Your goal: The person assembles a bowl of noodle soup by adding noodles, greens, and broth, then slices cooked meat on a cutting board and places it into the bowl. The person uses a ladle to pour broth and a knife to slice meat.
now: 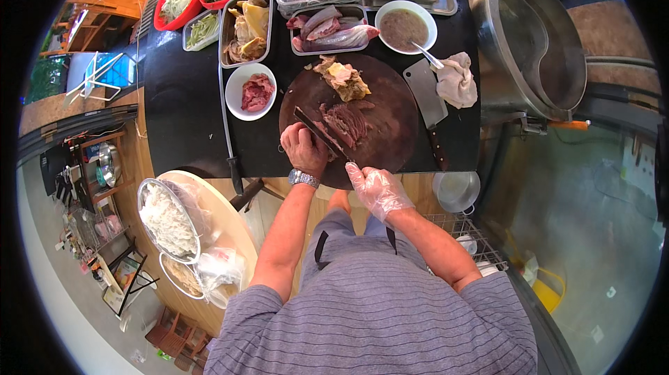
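Note:
A round wooden chopping board (pixel 397 93) lies on the black table before me. My right hand (pixel 380 189), in a clear plastic glove, grips a dark-bladed knife (pixel 321 132) slanting across the board's near left part. Beside the blade, my left hand (pixel 304 149) is bare with a watch at the wrist. Its fingers are curled down on a piece of meat, mostly hidden under the hand and knife. Right of the blade lies a fanned heap of sliced cooked meat (pixel 347 123). A larger cooked chunk (pixel 342 78) with yellow fat rests at the board's far side.
A cleaver (pixel 424 90) and crumpled cloth (pixel 456 81) lie right of the board. Left are a bowl of raw meat (pixel 251 108) and a sharpening steel (pixel 230 140). Behind stand meat trays (pixel 334 50) and a soup bowl (pixel 384 9); a divided metal pot (pixel 491 35) stands right.

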The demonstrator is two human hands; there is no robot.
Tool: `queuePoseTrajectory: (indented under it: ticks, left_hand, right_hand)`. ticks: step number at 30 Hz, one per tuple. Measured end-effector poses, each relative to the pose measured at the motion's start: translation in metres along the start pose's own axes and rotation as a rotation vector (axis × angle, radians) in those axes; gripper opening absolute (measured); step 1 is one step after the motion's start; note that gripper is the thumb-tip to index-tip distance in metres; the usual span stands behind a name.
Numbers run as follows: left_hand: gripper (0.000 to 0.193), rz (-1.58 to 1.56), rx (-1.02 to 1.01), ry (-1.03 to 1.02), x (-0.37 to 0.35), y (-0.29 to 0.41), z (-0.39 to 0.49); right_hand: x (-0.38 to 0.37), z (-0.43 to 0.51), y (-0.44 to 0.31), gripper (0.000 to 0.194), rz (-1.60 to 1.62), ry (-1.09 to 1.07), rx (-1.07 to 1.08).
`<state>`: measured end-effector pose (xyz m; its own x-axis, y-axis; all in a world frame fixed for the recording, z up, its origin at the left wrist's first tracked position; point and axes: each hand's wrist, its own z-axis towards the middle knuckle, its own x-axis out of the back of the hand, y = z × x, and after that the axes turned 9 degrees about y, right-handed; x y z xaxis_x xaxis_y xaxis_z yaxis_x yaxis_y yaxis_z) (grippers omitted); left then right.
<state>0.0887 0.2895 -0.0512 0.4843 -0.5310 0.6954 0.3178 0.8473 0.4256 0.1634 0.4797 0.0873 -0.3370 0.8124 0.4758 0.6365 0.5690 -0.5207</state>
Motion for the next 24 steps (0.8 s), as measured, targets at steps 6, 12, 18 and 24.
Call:
queuePoseTrajectory:
  ticks: [6, 12, 18, 24]
  left_hand:
    - [0.016, -0.007, -0.024, 0.013, -0.001, -0.003, -0.001]
    - [0.018, -0.007, -0.04, 0.006, -0.002, -0.005, -0.002]
    - [0.017, -0.018, -0.046, -0.007, -0.001, -0.006, -0.004]
    - [0.016, -0.034, -0.054, -0.007, 0.0, -0.007, -0.002]
  right_hand:
    - [-0.004, -0.01, 0.01, 0.075, -0.002, 0.049, 0.006]
    - [-0.003, -0.011, 0.013, 0.075, -0.003, -0.009, -0.07]
    - [-0.004, -0.004, 0.008, 0.077, -0.004, 0.002, -0.068]
    - [-0.003, 0.008, 0.003, 0.08, 0.033, -0.047, -0.059]
